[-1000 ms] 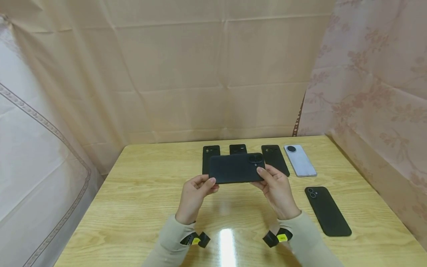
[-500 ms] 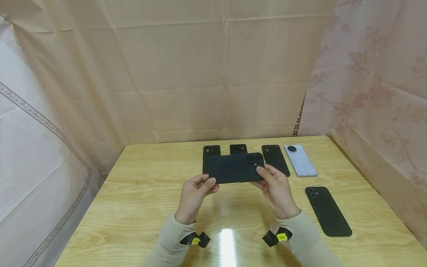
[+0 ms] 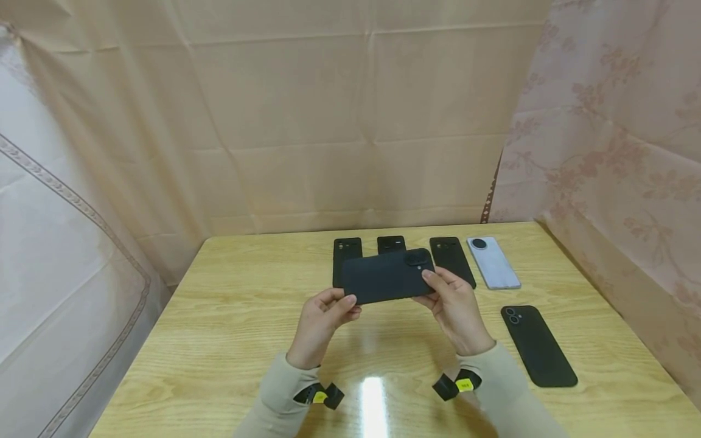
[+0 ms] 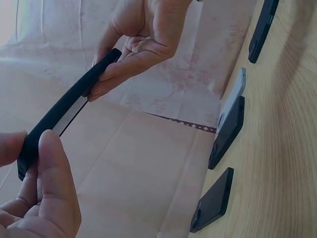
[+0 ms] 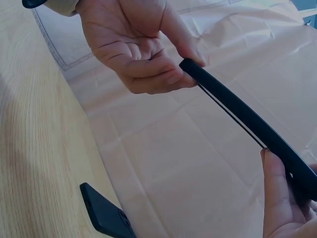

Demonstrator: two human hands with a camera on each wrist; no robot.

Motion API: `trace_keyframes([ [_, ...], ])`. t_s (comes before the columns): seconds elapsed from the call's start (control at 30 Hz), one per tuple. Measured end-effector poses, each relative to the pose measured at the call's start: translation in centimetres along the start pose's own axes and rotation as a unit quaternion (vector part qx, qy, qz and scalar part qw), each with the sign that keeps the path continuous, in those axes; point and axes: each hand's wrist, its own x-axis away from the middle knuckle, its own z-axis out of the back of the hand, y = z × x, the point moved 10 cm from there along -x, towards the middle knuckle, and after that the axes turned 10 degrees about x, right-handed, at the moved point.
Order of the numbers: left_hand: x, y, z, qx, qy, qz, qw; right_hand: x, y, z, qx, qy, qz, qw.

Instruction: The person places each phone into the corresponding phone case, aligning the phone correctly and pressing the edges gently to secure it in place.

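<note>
Level above the table, a black phone case [image 3: 386, 277] with a camera cutout is held lengthwise, its back toward the head camera. My left hand [image 3: 320, 322] pinches its lower left corner between thumb and fingers. At the camera end my right hand [image 3: 454, 310] grips it, thumb on the back near the cutout. Edge-on in the left wrist view, the case [image 4: 64, 109] shows a pale strip along its inner side. The right wrist view shows a narrow gap under the case [image 5: 247, 114] and a thin dark line. I cannot tell whether a phone sits in it.
Behind the held case lie three black phones or cases [image 3: 451, 261] in a row on the wooden table [image 3: 230, 340]. Right of them is a pale blue phone [image 3: 493, 263]. Nearer, on the right, lies a black phone [image 3: 538, 347] with two lenses. Cloth curtains [image 3: 350, 121] surround the table.
The held case has tilted slightly, its camera end up and its left end down, and its lower edge looks a little bowed. Both hands keep their hold on it.
</note>
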Motion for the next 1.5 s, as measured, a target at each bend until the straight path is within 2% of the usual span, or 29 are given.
trace_keyframes([
  [0.23, -0.1, 0.0, 0.1, -0.022, 0.005, 0.003, 0.9997, -0.2, -0.3, 0.1, 0.010, 0.005, -0.008, 0.9999],
  [0.5, -0.5, 0.8, 0.4, -0.042, 0.007, -0.008, 0.9990, -0.4, -0.2, 0.3, 0.048, 0.001, -0.016, 0.9987],
  [0.6, -0.7, 0.9, 0.4, -0.048, -0.005, -0.006, 0.9988, -0.4, 0.0, 0.3, 0.060, -0.010, -0.018, 0.9980],
  [0.7, -0.8, 1.0, 0.0, -0.077, -0.023, 0.001, 0.9968, -0.4, 0.2, 0.4, 0.066, -0.018, -0.023, 0.9974],
  [0.83, -1.1, 0.6, -0.6, -0.134, -0.053, 0.022, 0.9894, -0.6, 0.4, 0.4, 0.078, -0.027, -0.027, 0.9962],
  [0.93, -1.2, 0.1, -1.1, -0.156, -0.071, 0.040, 0.9843, -0.7, 0.5, 0.3, 0.086, -0.037, -0.030, 0.9951],
  [1.17, -1.3, -0.8, -2.0, -0.161, -0.092, 0.056, 0.9810, -0.8, 0.9, 0.0, 0.115, -0.054, -0.043, 0.9910],
  [1.5, -1.1, -2.0, -3.5, -0.138, -0.139, 0.070, 0.9781, -1.2, 1.8, -0.1, 0.150, -0.064, -0.067, 0.9842],
])
